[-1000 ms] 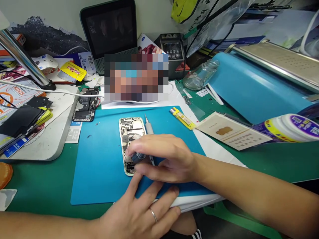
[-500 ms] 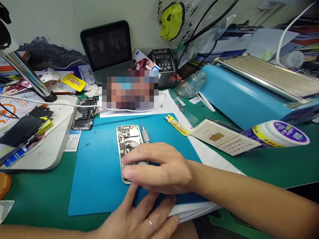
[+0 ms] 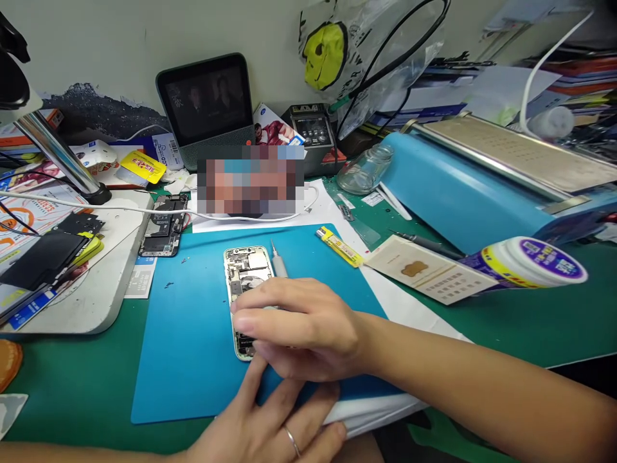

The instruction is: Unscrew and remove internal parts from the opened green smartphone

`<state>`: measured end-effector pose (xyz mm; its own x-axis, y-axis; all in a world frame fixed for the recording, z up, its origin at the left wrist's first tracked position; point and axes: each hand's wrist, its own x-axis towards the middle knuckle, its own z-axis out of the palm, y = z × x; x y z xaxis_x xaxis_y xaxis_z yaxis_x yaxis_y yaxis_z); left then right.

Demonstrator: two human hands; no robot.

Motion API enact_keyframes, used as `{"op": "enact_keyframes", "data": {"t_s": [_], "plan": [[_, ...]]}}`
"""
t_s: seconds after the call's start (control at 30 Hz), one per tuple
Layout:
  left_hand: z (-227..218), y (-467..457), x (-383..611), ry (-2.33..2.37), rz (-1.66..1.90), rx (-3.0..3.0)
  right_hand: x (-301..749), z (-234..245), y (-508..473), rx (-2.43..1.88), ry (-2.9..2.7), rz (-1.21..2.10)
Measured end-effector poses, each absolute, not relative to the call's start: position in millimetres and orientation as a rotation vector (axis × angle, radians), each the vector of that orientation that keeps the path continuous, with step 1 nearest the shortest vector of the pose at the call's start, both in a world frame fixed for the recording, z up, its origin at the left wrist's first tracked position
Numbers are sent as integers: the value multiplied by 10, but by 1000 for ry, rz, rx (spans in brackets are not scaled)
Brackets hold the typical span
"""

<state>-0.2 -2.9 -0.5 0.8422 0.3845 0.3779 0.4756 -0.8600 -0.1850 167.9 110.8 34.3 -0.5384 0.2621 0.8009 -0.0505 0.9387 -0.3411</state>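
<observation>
An opened phone [image 3: 245,263] with its insides showing lies on a blue mat [image 3: 183,334]. My right hand [image 3: 303,328] rests across the phone's lower half, fingers curled and pressed together; what they pinch is hidden. A small grey screwdriver [image 3: 277,263] lies beside the phone's right edge, its handle running under that hand. My left hand [image 3: 265,431], a ring on one finger, lies flat at the mat's near edge with fingers spread, the index finger reaching to the phone's bottom end.
A second opened phone [image 3: 164,225] lies at the mat's far left corner, by a white pad [image 3: 96,283] and a lamp arm [image 3: 53,151]. A yellow strip [image 3: 340,245], a card [image 3: 429,270], a tipped white tub [image 3: 530,260], a glass jar [image 3: 366,170] and a blue-roll machine [image 3: 482,186] lie right.
The small grey round piece seen between my right fingers a second ago is now covered by them. The hand has closed lower over the phone; my left hand barely moved.
</observation>
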Motion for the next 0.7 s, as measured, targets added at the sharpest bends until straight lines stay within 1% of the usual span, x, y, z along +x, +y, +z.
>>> {"op": "enact_keyframes", "data": {"t_s": [0.1, 0.23, 0.43, 0.63, 0.7], "plan": [[-14, -30, 3, -656, -524, -2757, 1671, 350, 1102, -178, -2121, 390], [-19, -42, 16, -693, -519, -2768, 1655, 350, 1099, -136, -2083, 460], [-22, -47, 15, -682, -531, -2767, 1663, 327, 1110, -155, -2089, 436], [72, -32, 21, -687, -430, -2834, 1683, 302, 1060, -304, -1999, 764], [105, -24, 17, -681, -377, -2865, 1688, 292, 1045, -332, -1963, 825]]}}
